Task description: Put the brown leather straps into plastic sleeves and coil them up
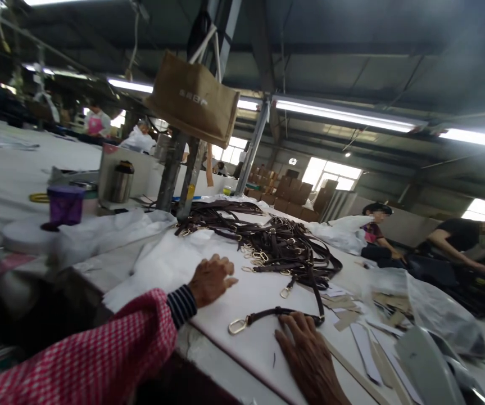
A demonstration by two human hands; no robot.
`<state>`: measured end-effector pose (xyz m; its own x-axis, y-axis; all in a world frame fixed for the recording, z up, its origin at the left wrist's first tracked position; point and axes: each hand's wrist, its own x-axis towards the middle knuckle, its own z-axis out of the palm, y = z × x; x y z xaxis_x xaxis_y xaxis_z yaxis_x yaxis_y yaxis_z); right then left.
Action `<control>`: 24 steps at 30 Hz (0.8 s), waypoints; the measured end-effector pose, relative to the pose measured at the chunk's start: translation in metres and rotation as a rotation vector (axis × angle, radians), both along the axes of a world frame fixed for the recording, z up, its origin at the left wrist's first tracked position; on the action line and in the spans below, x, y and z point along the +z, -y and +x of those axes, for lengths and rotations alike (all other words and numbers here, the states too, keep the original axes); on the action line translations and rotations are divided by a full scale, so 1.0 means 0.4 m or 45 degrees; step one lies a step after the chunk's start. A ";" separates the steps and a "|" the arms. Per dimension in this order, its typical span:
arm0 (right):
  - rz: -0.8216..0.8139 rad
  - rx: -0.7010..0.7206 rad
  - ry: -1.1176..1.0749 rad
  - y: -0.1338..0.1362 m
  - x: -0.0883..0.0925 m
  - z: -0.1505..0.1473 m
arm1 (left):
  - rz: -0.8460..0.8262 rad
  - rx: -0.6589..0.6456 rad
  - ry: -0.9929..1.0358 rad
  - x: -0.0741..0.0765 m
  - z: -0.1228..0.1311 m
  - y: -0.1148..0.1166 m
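A dark brown strap (276,310) with a gold oval metal clip (238,326) lies on the white table near its front edge. My right hand (307,357) is palm down, its fingertips resting on this strap, thumb apart. To the left, my left hand (212,280) hovers over or rests on the table with bent, parted fingers and nothing visible in them. Beyond both hands spreads a tangled pile of similar dark straps (273,233), several with gold clips (261,256). White wrapping sheet (164,264) lies beside my left hand.
Paper and beige strips (366,349) and a clear plastic bag (431,309) lie at right, with a grey object (430,363) in front. A metal post (189,180) rises behind the straps, a brown bag (194,98) hanging on it. Co-workers (379,230) sit at right.
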<state>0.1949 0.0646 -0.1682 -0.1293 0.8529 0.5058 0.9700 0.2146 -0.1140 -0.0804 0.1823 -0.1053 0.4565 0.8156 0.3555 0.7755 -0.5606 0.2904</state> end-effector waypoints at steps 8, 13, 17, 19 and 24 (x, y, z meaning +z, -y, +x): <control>0.081 0.002 0.009 -0.005 -0.014 0.006 | -0.285 0.269 -0.057 -0.024 -0.246 -0.196; 0.000 0.009 -0.037 0.002 -0.003 0.000 | -0.377 0.241 0.055 -0.062 -0.236 -0.209; -0.044 0.001 -0.120 0.008 0.005 0.001 | -0.318 0.219 0.224 -0.029 -0.232 -0.218; -0.031 0.051 -0.228 0.010 0.010 0.008 | -0.236 0.208 0.329 0.006 -0.223 -0.198; 0.036 0.125 -0.733 0.030 0.047 -0.016 | -0.142 -0.065 0.505 0.077 -0.144 -0.018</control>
